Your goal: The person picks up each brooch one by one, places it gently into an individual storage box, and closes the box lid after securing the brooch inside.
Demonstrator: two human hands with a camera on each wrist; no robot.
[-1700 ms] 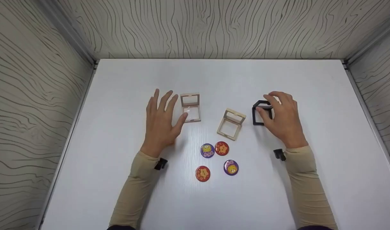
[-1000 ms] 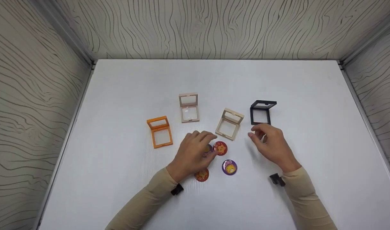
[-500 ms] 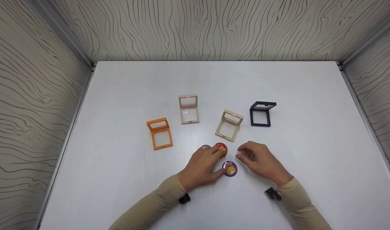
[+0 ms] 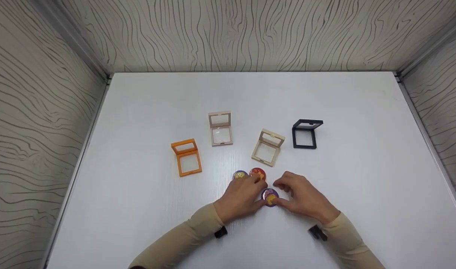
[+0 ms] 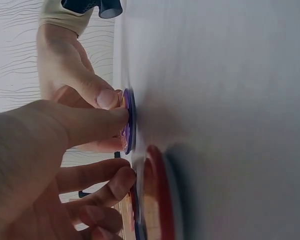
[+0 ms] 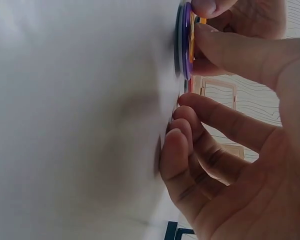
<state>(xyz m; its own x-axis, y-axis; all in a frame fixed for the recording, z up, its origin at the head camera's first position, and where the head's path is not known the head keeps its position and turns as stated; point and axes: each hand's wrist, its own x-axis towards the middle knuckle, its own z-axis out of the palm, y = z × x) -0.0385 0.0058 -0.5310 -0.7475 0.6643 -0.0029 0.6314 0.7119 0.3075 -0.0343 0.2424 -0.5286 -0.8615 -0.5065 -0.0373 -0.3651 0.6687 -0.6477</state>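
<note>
A purple pin badge with a yellow cartoon animal (image 4: 270, 197) lies on the white table between the hands. My left hand (image 4: 242, 196) arches over the badges, its thumb at the purple badge's left edge and its fingertips by a red badge with a star (image 4: 257, 173). From the other side, the thumb of my right hand (image 4: 304, 196) touches the purple badge's face (image 6: 190, 42), while its other fingers curve loosely with their tips close to the tabletop. Another purple badge (image 4: 240, 174) shows beyond the left knuckles. In the left wrist view a red badge (image 5: 157, 195) lies nearest the camera.
Several small square frames stand with lids raised beyond the hands: orange (image 4: 189, 173), pale pink (image 4: 222, 144), cream (image 4: 263, 162) and black (image 4: 304, 147). Wood-grain patterned panels (image 4: 228, 35) wall in the table (image 4: 157, 97) at the back and sides.
My left hand has come from the frames on the left down to the badges. The right hand has left the black frame and moved down and left to the purple badge.
</note>
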